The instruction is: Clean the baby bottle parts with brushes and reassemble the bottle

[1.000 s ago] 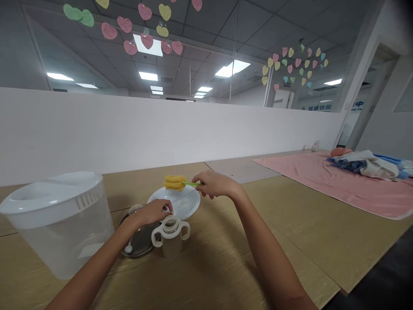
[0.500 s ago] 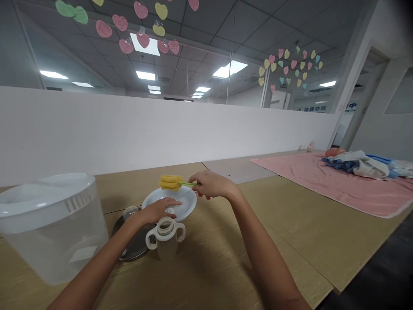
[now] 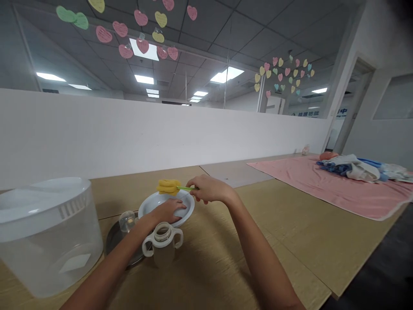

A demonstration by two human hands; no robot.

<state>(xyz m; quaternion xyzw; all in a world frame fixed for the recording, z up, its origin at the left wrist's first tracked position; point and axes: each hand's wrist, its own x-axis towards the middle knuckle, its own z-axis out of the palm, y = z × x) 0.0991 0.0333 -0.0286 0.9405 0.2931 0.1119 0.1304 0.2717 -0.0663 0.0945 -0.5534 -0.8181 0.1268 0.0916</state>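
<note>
My right hand (image 3: 209, 188) is closed around the thin green handle (image 3: 187, 188) of a sponge brush. Its yellow sponge head (image 3: 168, 186) is over the far rim of a white bowl (image 3: 190, 211). Inside the bowl lies my left hand (image 3: 168, 210), palm down with fingers apart; what is under the palm is hidden. Just in front of the bowl stands an upright baby bottle (image 3: 164, 254) with two white handles and an uncapped neck. Left of it, partly behind my left forearm, a round metal tray (image 3: 112, 245) carries a clear dome-shaped cap (image 3: 127, 220).
A large translucent white bucket (image 3: 48, 249) stands at the left on the wooden table (image 3: 258, 232). To the right, a pink cloth (image 3: 290, 185) has a heap of clothes (image 3: 355, 168) on it. A white wall (image 3: 161, 137) with glass above runs along the back.
The view has shifted slightly, and more of the tray and its clear cap shows. My left hand has its fingers farther into the bowl. My right hand keeps its hold on the sponge brush.
</note>
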